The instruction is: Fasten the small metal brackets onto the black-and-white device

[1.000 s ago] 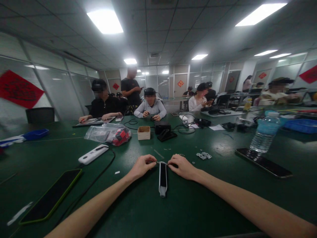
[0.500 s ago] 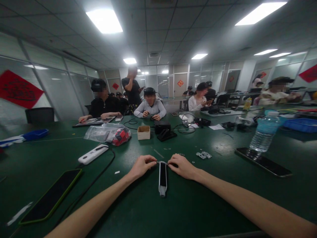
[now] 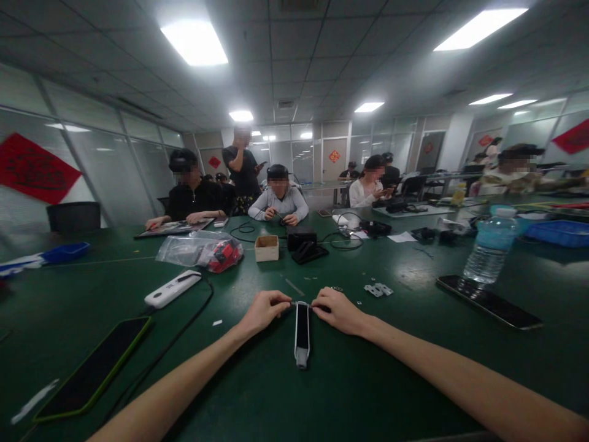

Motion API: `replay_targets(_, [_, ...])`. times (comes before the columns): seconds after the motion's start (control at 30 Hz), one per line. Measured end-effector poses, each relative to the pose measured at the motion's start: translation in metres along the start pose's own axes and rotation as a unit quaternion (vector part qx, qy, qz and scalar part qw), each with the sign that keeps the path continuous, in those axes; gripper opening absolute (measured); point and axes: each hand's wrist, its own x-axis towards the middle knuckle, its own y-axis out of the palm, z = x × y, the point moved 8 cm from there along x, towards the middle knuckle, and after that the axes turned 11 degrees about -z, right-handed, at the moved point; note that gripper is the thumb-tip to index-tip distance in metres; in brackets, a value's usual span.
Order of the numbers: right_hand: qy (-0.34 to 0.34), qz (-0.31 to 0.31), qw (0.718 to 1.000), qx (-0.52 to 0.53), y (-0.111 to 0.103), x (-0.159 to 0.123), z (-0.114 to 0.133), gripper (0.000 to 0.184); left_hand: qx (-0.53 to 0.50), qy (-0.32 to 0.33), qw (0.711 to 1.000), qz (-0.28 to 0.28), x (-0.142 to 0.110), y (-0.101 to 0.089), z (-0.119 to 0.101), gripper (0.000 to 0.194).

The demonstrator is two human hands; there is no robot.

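Note:
A slim device with a black face, white edges and a grey tip lies lengthwise on the green table, tip towards me. At its far end, my left hand pinches with thumb and fingertips at the left corner. My right hand mirrors it at the right corner, fingers curled and closed. Something thin and small seems to lie in each pinch, but its kind is too small to make out. Beyond my right hand lie several small pale plates with holes and a tiny ring.
To the left are a white power strip, its black cable and a green-edged phone. A water bottle stands behind another phone at right. Farther off are a small box, a plastic bag and seated people.
My hands keep their pinch at the device's far end, with barely any movement. The view has tilted very slightly, and the standing person at the back has shifted a little left.

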Motion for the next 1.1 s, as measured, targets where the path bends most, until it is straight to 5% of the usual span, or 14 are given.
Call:
replay_targets(0.73, [0.012, -0.005, 1.0, 0.003, -0.001, 0.001, -0.003, 0.023, 0.005, 0.031, 0.999, 0.036, -0.009, 0.003, -0.018, 0.021])
replay_targets(1.1, [-0.026, -0.004, 1.0, 0.005, -0.001, 0.004, 0.003, 0.025, 0.09, 0.21, 0.971, 0.069, -0.014, 0.009, -0.033, 0.011])
